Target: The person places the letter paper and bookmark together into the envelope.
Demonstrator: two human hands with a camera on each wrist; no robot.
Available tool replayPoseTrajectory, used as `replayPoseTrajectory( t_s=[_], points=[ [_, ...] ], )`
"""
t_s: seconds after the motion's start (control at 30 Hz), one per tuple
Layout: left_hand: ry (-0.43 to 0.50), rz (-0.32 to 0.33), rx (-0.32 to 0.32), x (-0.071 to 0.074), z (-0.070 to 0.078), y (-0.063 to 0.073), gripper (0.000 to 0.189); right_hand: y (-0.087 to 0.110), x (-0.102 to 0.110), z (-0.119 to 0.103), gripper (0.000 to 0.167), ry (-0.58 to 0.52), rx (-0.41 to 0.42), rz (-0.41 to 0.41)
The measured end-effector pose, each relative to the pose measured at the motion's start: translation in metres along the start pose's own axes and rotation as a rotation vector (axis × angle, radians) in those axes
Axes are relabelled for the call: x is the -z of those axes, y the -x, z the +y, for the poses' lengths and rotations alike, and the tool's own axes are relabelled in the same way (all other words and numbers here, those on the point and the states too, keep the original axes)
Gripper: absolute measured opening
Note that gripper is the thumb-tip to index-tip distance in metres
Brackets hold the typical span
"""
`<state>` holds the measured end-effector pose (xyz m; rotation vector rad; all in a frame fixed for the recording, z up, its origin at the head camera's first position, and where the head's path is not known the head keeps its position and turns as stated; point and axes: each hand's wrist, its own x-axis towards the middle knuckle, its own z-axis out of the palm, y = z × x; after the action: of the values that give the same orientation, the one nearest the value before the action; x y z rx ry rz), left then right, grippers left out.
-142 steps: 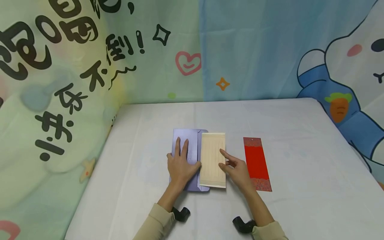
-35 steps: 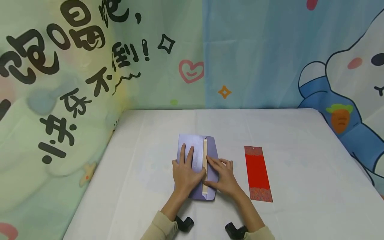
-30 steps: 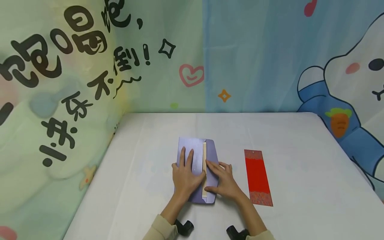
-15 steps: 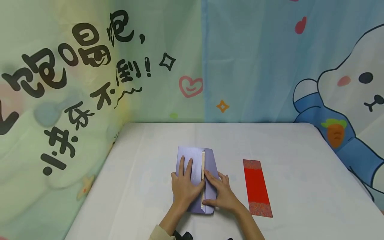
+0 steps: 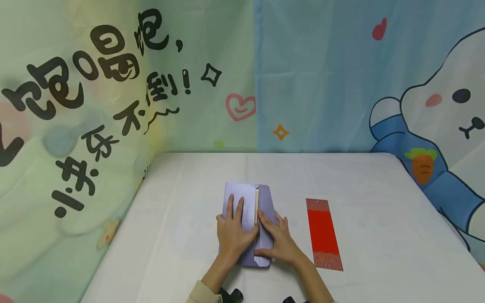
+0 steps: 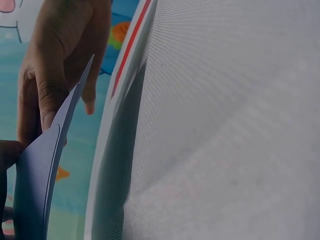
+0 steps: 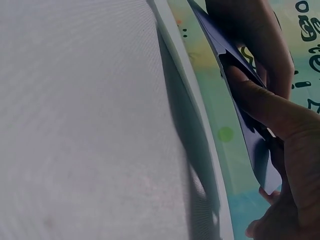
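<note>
Near the middle of the white cloth-covered table [image 5: 182, 219], here lies the lavender paper envelope [image 5: 245, 194], its long flap [image 5: 267, 200] out to the right, and just a thin sliver of cream paper card [image 5: 256, 206] shows at its mouth! Left hand [image 5: 233, 235] spread over the envelope's left part, gripping nothing; right hand [image 5: 281, 243] across the flap, thumb and forefinger well parted, tips at the card, while the flat red paper strip with patterned ends [image 5: 324, 235] rests farther right
</note>
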<state>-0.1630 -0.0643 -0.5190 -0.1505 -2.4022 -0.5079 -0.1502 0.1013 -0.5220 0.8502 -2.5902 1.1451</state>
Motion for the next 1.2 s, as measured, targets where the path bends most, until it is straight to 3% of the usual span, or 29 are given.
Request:
replayPoseTrajectory(
  t_s=[0.73,0.97,1.2],
  points=[
    [0.016,-0.063,0.003,0.000,0.002,0.001,0.079,-0.002,0.004,0.008,0.113,0.040,0.001,-0.037],
    [0.023,-0.097,0.014,0.000,0.002,0.001,0.080,-0.005,0.010,0.010,0.094,-0.123,-0.054,-0.014],
    [0.045,-0.090,-0.023,-0.001,0.000,0.004,0.079,-0.007,0.015,0.013,0.079,-0.194,-0.061,0.015]
  ],
)
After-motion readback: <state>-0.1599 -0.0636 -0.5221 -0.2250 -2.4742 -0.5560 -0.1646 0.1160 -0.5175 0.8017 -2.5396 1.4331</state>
